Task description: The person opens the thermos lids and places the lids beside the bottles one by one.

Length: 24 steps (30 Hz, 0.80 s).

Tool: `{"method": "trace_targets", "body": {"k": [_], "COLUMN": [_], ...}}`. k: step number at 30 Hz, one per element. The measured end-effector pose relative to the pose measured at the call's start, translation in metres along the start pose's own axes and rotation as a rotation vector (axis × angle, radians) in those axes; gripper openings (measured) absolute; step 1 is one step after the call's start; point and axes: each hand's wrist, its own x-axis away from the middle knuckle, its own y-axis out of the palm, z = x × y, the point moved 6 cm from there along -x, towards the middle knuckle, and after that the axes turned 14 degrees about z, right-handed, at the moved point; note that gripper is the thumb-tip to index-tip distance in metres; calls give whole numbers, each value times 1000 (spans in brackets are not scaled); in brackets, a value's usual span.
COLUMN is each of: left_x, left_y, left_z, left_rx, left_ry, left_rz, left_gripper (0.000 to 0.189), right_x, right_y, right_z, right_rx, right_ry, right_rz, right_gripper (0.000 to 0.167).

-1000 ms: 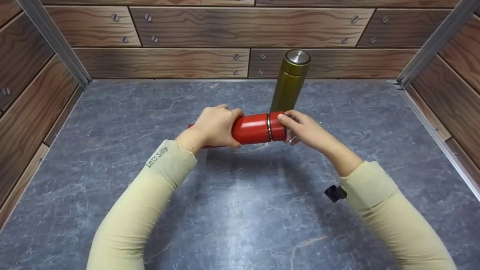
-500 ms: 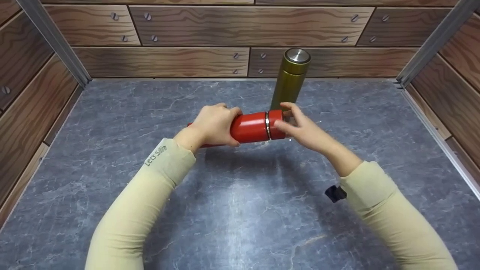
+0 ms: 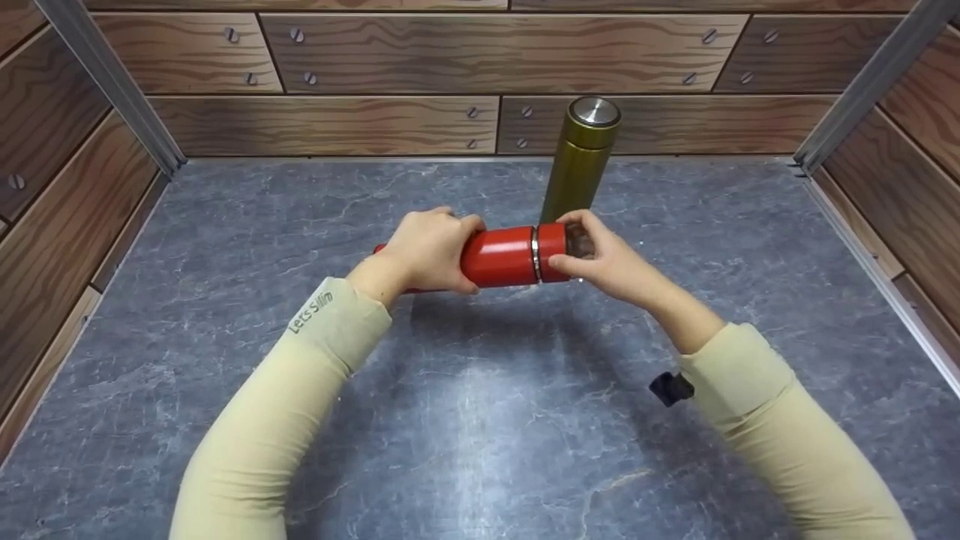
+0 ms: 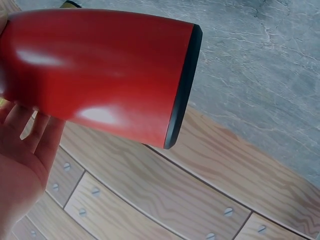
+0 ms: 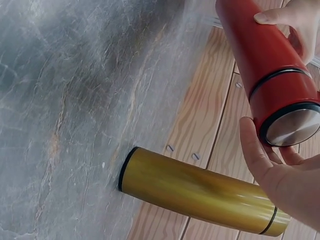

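The left arm (image 3: 262, 427) and the right arm (image 3: 780, 405) reach forward and angle inward, bringing the hands opposite each other without touching. The left hand (image 3: 433, 251) grips with its back turned up and its thumb on the side nearer the body. The right hand (image 3: 613, 262) pinches with thumb and forefinger set apart, its palm facing the left hand.

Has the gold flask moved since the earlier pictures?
No: in the head view, the gold flask keeps its place relative to the wooden back wall.
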Motion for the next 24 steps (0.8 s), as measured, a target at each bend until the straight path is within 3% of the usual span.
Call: {"method": "trace_targets", "body": {"k": [12,20,24], "left_x": [-1,-1,-1], "left_y": [3,3,5], "left_z": [-2,-4,-5], "left_rx": [-10,-10,-10], "left_ry": [-6,2,3], "left_rz": [-1,8,7], "left_gripper": [64,64,65], "right_x": [-1,-2,-3], "right_y": [-1,-1,-1], "right_z": [7,3,3], "right_rx": [76,85,86], "right_ry": [99,-28,-24], "right_rz": [-26,-13,-22], "right_gripper": [57,55,60]}}
